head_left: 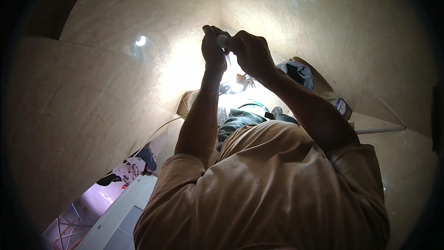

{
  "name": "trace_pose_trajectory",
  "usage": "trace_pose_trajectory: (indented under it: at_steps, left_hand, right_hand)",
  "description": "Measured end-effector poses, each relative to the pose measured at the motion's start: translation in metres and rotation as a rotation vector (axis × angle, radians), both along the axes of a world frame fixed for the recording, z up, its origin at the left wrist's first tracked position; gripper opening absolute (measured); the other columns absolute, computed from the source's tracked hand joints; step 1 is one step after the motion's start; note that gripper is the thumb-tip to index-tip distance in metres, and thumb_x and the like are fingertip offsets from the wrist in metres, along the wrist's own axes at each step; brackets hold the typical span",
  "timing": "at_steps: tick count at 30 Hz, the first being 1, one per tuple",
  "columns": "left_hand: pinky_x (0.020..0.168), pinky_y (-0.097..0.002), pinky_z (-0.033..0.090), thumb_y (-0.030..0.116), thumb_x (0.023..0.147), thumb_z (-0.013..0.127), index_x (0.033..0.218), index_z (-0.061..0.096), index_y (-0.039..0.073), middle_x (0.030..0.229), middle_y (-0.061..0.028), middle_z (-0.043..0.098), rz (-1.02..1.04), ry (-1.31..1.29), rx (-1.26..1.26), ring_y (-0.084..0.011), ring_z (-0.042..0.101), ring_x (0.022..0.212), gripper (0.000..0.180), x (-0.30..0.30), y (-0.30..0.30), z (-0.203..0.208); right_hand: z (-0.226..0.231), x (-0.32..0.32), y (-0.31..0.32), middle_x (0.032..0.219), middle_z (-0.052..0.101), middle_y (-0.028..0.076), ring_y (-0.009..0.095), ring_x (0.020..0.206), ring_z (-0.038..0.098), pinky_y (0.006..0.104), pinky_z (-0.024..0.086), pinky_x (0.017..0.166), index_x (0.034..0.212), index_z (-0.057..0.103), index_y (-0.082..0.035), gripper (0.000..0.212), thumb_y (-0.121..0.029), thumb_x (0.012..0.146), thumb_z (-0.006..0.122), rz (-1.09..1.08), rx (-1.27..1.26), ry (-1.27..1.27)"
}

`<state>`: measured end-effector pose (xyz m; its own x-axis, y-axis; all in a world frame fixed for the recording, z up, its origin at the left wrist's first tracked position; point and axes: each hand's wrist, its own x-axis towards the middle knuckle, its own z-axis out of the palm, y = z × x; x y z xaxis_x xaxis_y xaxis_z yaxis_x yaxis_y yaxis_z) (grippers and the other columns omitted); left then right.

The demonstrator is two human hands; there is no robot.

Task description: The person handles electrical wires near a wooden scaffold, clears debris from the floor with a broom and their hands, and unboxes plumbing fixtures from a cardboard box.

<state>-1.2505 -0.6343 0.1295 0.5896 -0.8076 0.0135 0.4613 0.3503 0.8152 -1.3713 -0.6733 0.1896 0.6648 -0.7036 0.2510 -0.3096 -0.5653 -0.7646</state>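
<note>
Both my arms reach up and forward, and my hands meet against a bright glare that turns them nearly black. My left hand (213,51) is closed around a small pale thing with a round end (222,41). From the other side, the bent fingers of my right hand (252,52) press together at the same pale thing. A thin light strip shows just below it, between the wrists. The shadow hides what kind of thing it is.
Beige marbled walls (111,78) meet in a corner ahead. Below my hands are a glaring lamp (238,85) and a teal-rimmed bucket (254,105). An opened bag (299,75) and a small carton (342,108) lie right; a cable (159,127) and white panel (125,213) are left.
</note>
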Motion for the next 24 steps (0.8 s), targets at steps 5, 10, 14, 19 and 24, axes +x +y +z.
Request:
trace_pose_trajectory:
  at_steps: [5, 10, 14, 19, 24]
  left_hand:
    - [0.045, -0.0273, 0.037, 0.064, 0.101, 0.032, 0.076, 0.049, 0.009, 0.062, -0.0022, 0.05, 0.161, 0.007, 0.015, -0.0116, 0.043, 0.048, 0.063, -0.013, -0.018, -0.012]
    - [0.049, -0.0279, 0.04, 0.065, 0.101, 0.028, 0.079, 0.055, 0.008, 0.062, -0.0028, 0.054, 0.175, 0.079, 0.073, -0.0139, 0.05, 0.051, 0.066, -0.011, -0.027, -0.006]
    - [0.042, -0.0286, 0.036, 0.056, 0.103, 0.04, 0.075, 0.051, 0.012, 0.059, -0.0056, 0.055, 0.051, 0.125, 0.036, -0.0148, 0.047, 0.045, 0.053, -0.004, -0.035, -0.032]
    - [0.048, -0.025, 0.036, 0.028, 0.103, 0.044, 0.077, 0.047, 0.012, 0.063, 0.0008, 0.046, 0.041, 0.077, -0.038, -0.0083, 0.045, 0.054, 0.031, -0.016, -0.044, -0.034]
    - [0.042, -0.0267, 0.033, 0.021, 0.102, 0.044, 0.081, 0.047, 0.013, 0.062, -0.0004, 0.046, 0.007, 0.189, 0.122, -0.0098, 0.043, 0.049, 0.022, 0.011, -0.061, -0.022]
  right_hand:
    - [-0.008, 0.006, -0.005, 0.081, 0.072, 0.012, 0.018, 0.069, 0.069, 0.0309, 0.053, 0.064, 0.092, 0.068, 0.0, 0.015, -0.013, 0.096, 0.061, -0.087, -0.016, -0.051]
    - [-0.007, -0.023, -0.022, 0.082, 0.069, 0.011, 0.013, 0.07, 0.063, 0.0277, 0.052, 0.065, 0.111, 0.065, 0.002, 0.02, -0.007, 0.095, 0.056, 0.125, 0.105, 0.093]
    - [-0.018, -0.017, -0.025, 0.074, 0.064, 0.008, 0.012, 0.064, 0.058, 0.027, 0.049, 0.06, 0.096, 0.055, 0.001, 0.009, -0.006, 0.097, 0.052, -0.012, 0.49, -0.081]
    - [0.005, 0.002, -0.033, 0.073, 0.064, 0.008, 0.01, 0.062, 0.057, 0.0257, 0.047, 0.057, 0.092, 0.055, 0.0, 0.01, -0.009, 0.096, 0.056, -0.041, 0.432, -0.077]
    - [-0.007, -0.012, -0.047, 0.086, 0.067, 0.008, 0.011, 0.075, 0.062, 0.0267, 0.052, 0.069, 0.118, 0.058, 0.002, 0.023, -0.004, 0.096, 0.056, 0.082, 0.555, -0.105]
